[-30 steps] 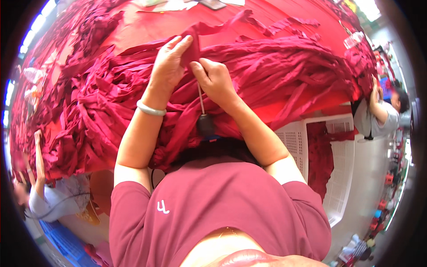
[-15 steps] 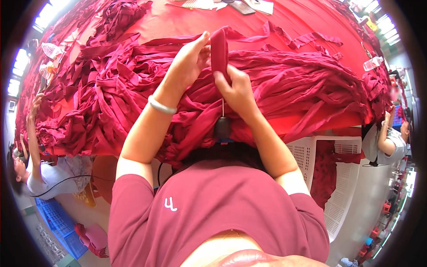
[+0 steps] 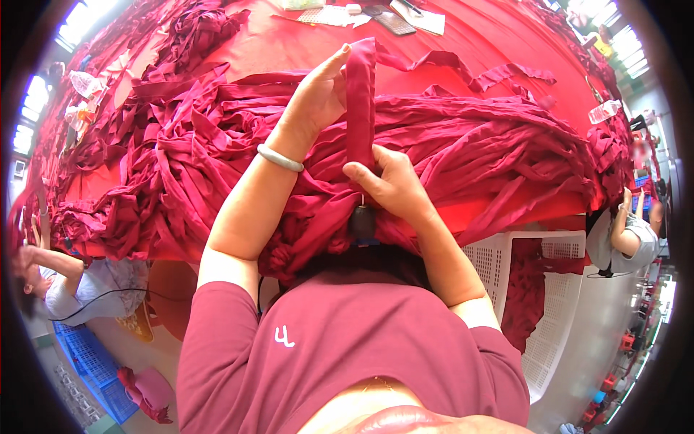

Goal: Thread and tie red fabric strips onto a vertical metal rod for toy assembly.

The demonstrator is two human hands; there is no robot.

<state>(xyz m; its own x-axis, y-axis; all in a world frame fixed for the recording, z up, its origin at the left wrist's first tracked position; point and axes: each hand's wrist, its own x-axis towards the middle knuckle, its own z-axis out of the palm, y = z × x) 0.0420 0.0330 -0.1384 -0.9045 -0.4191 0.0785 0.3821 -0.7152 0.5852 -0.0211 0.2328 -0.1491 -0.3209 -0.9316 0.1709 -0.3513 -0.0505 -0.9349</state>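
Note:
A long dark red fabric strip stretches lengthwise between my hands, its far end bending over and trailing away to the right. My left hand is at the strip's upper part, fingers curled in behind it and partly hidden. Lower down, my right hand pinches the strip between thumb and fingers. Just below that hand, near the table edge, stands a dark cylindrical piece with a thin metal rod on top. Around and under both hands lies a thick heap of similar red strips.
Papers and a dark flat device lie on the red-covered table. Plastic bottles stand at both sides. A white perforated basket with red fabric is at my right. Blue crates and people flank the table.
My right hand has moved down toward me, so a longer stretch of strip shows between my hands. My left hand has shifted slightly right. The person at left has moved an arm.

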